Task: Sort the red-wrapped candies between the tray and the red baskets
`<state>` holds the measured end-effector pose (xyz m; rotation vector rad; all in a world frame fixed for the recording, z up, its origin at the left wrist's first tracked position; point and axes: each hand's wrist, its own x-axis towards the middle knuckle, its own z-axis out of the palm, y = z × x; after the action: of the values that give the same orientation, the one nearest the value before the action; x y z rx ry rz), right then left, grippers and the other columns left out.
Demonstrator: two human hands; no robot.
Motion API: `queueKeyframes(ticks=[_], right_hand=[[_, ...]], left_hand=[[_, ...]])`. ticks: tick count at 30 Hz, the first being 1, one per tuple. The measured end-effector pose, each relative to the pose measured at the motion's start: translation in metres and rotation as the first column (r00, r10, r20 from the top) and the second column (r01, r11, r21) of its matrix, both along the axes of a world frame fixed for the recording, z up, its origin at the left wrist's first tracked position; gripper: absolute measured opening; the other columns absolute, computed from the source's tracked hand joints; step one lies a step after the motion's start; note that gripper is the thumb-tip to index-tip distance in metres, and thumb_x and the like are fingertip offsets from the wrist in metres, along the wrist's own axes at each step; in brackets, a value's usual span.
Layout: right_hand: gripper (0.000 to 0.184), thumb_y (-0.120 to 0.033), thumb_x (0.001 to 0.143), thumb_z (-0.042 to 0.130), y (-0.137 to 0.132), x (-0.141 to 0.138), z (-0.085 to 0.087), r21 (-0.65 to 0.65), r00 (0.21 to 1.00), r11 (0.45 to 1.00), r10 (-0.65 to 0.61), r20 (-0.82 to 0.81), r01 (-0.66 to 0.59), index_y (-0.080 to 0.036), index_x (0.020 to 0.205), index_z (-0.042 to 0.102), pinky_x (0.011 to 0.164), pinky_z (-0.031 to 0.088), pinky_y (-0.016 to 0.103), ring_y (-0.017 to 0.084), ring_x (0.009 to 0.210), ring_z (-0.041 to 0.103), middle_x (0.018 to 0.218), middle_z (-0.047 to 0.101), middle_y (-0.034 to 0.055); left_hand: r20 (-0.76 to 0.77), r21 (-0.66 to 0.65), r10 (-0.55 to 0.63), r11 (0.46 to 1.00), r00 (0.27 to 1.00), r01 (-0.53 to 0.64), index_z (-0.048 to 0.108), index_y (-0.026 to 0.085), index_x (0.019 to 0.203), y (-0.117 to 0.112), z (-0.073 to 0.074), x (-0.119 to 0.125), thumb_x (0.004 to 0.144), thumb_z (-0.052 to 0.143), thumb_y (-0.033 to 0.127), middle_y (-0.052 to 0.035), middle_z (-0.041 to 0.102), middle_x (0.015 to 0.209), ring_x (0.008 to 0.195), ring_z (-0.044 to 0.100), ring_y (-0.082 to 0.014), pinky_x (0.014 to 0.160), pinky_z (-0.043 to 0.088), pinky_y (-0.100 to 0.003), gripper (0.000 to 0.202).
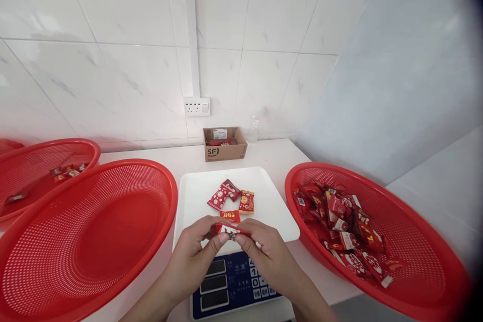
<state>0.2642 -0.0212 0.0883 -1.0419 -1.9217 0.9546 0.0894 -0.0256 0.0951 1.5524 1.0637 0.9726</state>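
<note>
My left hand (pixel 196 251) and my right hand (pixel 266 251) meet over the front of a white scale tray (pixel 196 196), both pinching one small red wrapped candy (pixel 228 231) between fingertips. Several more red wrapped candies (pixel 230 196) lie on the tray behind it. The scale's blue keypad and display panel (pixel 230 287) sits beneath my hands. At the right a red mesh basket (pixel 415 221) holds a heap of similar red candies (pixel 343 231).
A large red mesh basket (pixel 86 241) stands at the left with nothing in it; behind it another red basket (pixel 41 161) holds a few candies. A small cardboard box (pixel 224 145) sits against the tiled wall below a wall socket (pixel 196 106).
</note>
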Motion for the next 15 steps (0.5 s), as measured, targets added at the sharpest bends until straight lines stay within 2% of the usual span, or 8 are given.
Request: queueKeyframes(ticks=[4, 6, 8, 10, 11, 13, 15], right_hand=[[0.029, -0.033, 0.094, 0.041, 0.0, 0.002, -0.004, 0.039, 0.999, 0.999, -0.006, 0.05, 0.004, -0.021, 0.081, 0.063, 0.064, 0.043, 0.025, 0.015, 0.07, 0.055, 0.075, 0.06, 0.0017], [0.032, -0.034, 0.094, 0.039, 0.002, 0.006, -0.005, 0.046, 0.995, 0.996, -0.078, 0.058, 0.075, -0.021, 0.078, 0.063, 0.061, 0.043, 0.025, 0.015, 0.066, 0.054, 0.07, 0.059, 0.0011], [0.03, -0.035, 0.094, 0.041, 0.007, 0.01, -0.006, 0.056, 0.983, 0.985, -0.168, 0.071, 0.165, -0.021, 0.081, 0.064, 0.061, 0.044, 0.026, 0.016, 0.069, 0.056, 0.073, 0.061, 0.0018], [0.022, -0.032, 0.092, 0.046, 0.013, 0.012, -0.008, 0.104, 0.966, 0.97, -0.23, 0.114, 0.219, -0.021, 0.088, 0.065, 0.07, 0.047, 0.029, 0.018, 0.08, 0.059, 0.085, 0.066, 0.0037], [0.019, -0.03, 0.09, 0.049, 0.016, 0.012, -0.01, 0.142, 0.958, 0.965, -0.243, 0.152, 0.223, -0.021, 0.092, 0.065, 0.075, 0.047, 0.032, 0.02, 0.086, 0.059, 0.09, 0.067, 0.0045], [0.016, -0.024, 0.088, 0.053, 0.022, 0.01, -0.015, 0.216, 0.939, 0.958, -0.239, 0.248, 0.187, -0.021, 0.097, 0.065, 0.087, 0.044, 0.038, 0.024, 0.1, 0.056, 0.098, 0.068, 0.0053], [0.018, -0.02, 0.085, 0.054, 0.026, 0.005, -0.019, 0.259, 0.913, 0.957, -0.22, 0.343, 0.134, -0.022, 0.1, 0.065, 0.093, 0.04, 0.044, 0.027, 0.11, 0.052, 0.103, 0.068, 0.0049]], left_hand=[[-0.133, 0.036, 0.099, 0.995, 0.986, -0.095, 0.063, 0.021, 0.102, -0.005, -0.005, -0.021, 0.086, 0.051, 0.041, -0.0058, 0.068, 0.096, 0.088, 0.062, -0.0194, 0.079, 0.048, -0.029, 0.029], [-0.202, 0.069, 0.239, 0.971, 0.95, -0.23, 0.062, 0.021, 0.104, -0.008, -0.006, -0.039, 0.085, 0.049, 0.044, -0.0054, 0.069, 0.093, 0.088, 0.063, -0.0203, 0.077, 0.05, -0.03, 0.032], [-0.304, 0.174, 0.455, 0.89, 0.837, -0.421, 0.06, 0.023, 0.107, -0.01, -0.007, -0.061, 0.084, 0.05, 0.048, -0.0054, 0.069, 0.093, 0.088, 0.063, -0.022, 0.076, 0.051, -0.031, 0.036], [-0.439, 0.316, 0.625, 0.78, 0.646, -0.54, 0.058, 0.025, 0.114, -0.011, -0.006, -0.082, 0.083, 0.048, 0.049, -0.0061, 0.068, 0.099, 0.09, 0.064, -0.0249, 0.071, 0.052, -0.034, 0.04], [-0.511, 0.368, 0.661, 0.746, 0.549, -0.555, 0.057, 0.026, 0.116, -0.01, -0.006, -0.09, 0.084, 0.046, 0.049, -0.0068, 0.067, 0.103, 0.092, 0.064, -0.0268, 0.069, 0.052, -0.035, 0.041], [-0.641, 0.399, 0.641, 0.748, 0.422, -0.53, 0.055, 0.027, 0.121, -0.009, -0.006, -0.102, 0.087, 0.039, 0.045, -0.0089, 0.066, 0.11, 0.098, 0.062, -0.0305, 0.066, 0.053, -0.037, 0.042], [-0.692, 0.419, 0.614, 0.77, 0.379, -0.481, 0.049, 0.024, 0.129, -0.006, -0.008, -0.105, 0.089, 0.035, 0.042, -0.0117, 0.061, 0.121, 0.113, 0.055, -0.0334, 0.074, 0.053, -0.043, 0.045]])
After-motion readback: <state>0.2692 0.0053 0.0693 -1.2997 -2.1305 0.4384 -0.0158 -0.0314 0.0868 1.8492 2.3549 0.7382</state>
